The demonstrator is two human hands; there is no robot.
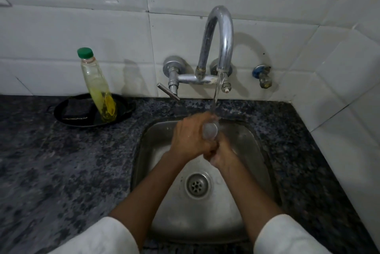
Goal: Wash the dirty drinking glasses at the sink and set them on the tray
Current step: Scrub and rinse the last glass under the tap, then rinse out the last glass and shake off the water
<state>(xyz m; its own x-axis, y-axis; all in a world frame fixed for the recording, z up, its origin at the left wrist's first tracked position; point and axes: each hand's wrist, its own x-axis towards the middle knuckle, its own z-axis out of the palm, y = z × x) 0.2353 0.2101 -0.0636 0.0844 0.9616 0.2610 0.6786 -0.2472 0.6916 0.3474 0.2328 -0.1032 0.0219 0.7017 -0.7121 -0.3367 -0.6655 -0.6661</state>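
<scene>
The glass [210, 130] is sitting under the running water [218, 87], held over the back half of the sink [255, 151] with what looks like its round base or mouth facing the camera; which end it is I cannot tell. The left hand [190, 138] is wrapping over the glass from the left and top, fingers curled round it, while the right hand [221, 152] is gripping it from below and to the right, the two hands touching each other at the knuckles. Judging by this, the task is sitting in its rinsing or rubbing step for one glass: nothing is showing as washed and set down, and no tray for clean glasses and no other glasses are appearing in view, so how many are left I cannot tell. The tap [221, 38] is arching close above the hands, leaving little room to lift straight up; its lever [167, 91] is jutting out toward the left hand's side. The sink's walls are closing in on both sides, and the white tiled wall [339, 89] is crowding the right. The dark stone counter [61, 161] to the left is offering the widest open path, with a soap bottle [96, 85] leaning in a black dish [127, 108] near the back.
</scene>
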